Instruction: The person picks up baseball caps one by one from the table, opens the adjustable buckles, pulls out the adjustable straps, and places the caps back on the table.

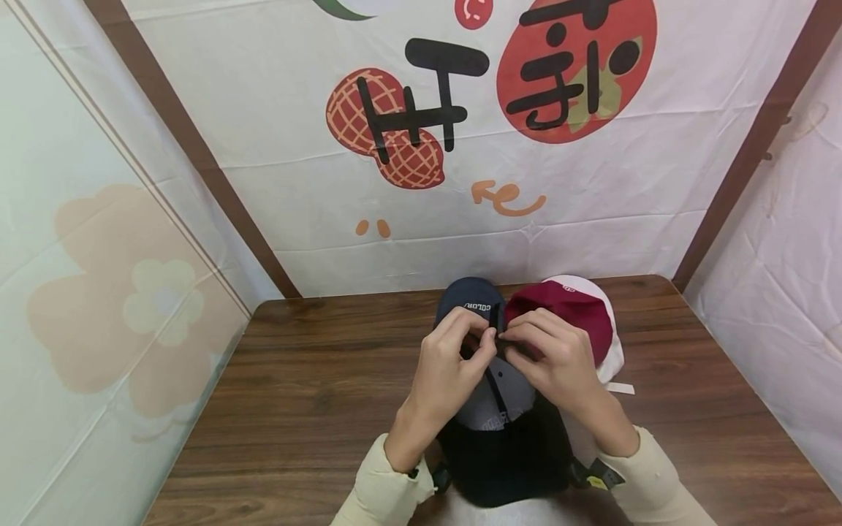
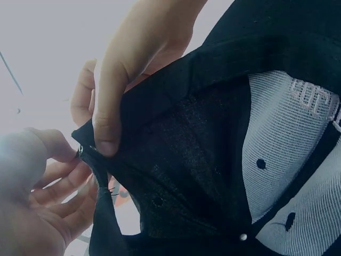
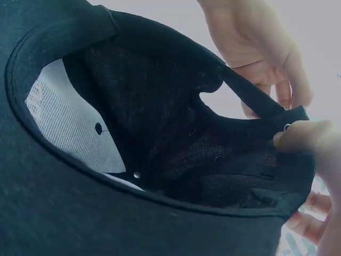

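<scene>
A black baseball cap [image 1: 503, 467] is held between both hands, its brim toward the person and its hollow inside facing up. White mesh lining [image 2: 287, 144] shows behind the front panels. My left hand [image 1: 454, 358] pinches the narrow back strap [image 3: 253, 98] near the cap's far end. Beside it my right hand [image 1: 559, 354] grips the edge of the back opening, its thumb [image 3: 295, 136] pressed by a small metal ring [image 3: 287, 127]. The two hands' fingertips nearly meet there. Parts of the strap are hidden behind the fingers.
A navy cap [image 1: 463, 291] with white lettering lies behind the hands. Right of it, a maroon cap [image 1: 595, 325] overlaps a white cap [image 1: 615, 358], with a white strip [image 1: 620, 389] on the wooden table [image 1: 296, 387]. Printed cloth walls [image 1: 276, 190] surround the table.
</scene>
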A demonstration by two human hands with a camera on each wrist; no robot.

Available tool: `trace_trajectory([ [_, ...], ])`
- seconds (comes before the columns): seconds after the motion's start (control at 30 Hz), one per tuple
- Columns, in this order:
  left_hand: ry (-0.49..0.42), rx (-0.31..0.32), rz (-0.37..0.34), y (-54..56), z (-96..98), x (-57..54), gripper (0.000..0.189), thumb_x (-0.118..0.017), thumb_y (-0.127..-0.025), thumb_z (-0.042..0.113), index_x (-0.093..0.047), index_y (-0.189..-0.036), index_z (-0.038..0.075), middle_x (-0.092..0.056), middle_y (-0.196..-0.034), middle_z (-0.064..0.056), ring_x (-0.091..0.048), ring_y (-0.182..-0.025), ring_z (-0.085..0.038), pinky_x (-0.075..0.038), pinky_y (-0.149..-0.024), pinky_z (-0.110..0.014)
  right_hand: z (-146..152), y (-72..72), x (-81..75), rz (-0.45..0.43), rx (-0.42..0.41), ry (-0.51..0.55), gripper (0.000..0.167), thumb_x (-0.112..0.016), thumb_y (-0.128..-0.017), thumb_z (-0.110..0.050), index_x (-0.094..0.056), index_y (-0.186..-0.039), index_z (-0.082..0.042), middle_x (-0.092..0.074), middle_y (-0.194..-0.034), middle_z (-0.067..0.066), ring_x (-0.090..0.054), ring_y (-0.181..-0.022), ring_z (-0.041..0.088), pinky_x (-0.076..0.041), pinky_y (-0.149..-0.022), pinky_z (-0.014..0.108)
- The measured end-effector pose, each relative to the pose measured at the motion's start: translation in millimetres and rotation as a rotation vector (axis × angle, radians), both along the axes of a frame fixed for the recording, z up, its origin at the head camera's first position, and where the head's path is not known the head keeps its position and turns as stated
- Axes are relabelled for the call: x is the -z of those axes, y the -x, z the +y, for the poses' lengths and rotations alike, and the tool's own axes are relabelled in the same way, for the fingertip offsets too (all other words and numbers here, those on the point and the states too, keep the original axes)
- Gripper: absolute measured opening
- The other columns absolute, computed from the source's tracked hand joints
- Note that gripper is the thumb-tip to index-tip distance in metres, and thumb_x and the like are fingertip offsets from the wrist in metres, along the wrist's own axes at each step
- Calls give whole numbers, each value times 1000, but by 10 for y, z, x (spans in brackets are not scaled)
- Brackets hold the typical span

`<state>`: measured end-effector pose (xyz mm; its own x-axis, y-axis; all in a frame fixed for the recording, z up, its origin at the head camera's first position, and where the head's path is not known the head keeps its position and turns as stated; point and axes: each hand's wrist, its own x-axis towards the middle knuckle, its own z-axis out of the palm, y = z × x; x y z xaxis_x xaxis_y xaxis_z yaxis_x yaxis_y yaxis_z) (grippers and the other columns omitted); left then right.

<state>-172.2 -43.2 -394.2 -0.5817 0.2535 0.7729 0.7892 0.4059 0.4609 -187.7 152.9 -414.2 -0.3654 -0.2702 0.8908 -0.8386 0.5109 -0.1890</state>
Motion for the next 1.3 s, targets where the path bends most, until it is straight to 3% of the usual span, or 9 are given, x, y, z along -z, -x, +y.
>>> trace_trajectory([
  [0.53,-32,25,27,26,10,10,9,-68,-99,-1,-65,-97,8,-64,-94,-5,-65,-79,-12,-59,-69,-23,15,6,-21,59,-42,19,25,-86,-71,3,-81,-92,-10,-78,-93,6,-69,-78,17,-54,-61,26],
  [0.7,-63,43,-7,23,15,11,9,-68,-99,-1,-65,-97,7,-64,-95,-5,-66,-81,-14,-60,-72,-24,19,4,-19,62,-59,26,12,-82,-81,-3,-81,-91,-9,-77,-93,6,-68,-78,17,-55,-63,26],
  [0.83,-130,28,-44,32,-11,-6,9,-66,-99,-2,-64,-96,6,-64,-95,-7,-66,-79,-15,-60,-70,-27,25,-5,-9,59,-74,44,6,-78,-84,-5,-80,-89,-9,-77,-92,6,-68,-78,18,-57,-68,25],
  [0.97,-173,44,-87,46,-46,-32,8,-66,-100,-1,-65,-97,6,-64,-96,-7,-68,-79,-15,-61,-72,-26,31,-5,6,48,-81,56,15,-81,-77,1,-80,-88,-9,-77,-92,7,-70,-80,19,-60,-79,21],
  [1.3,-154,78,-124,53,-54,-34,5,-69,-101,3,-68,-105,5,-68,-100,-8,-71,-84,-17,-63,-75,-28,44,2,23,25,-79,61,19,-83,-73,4,-79,-87,-9,-77,-93,6,-71,-83,19,-58,-88,16],
])
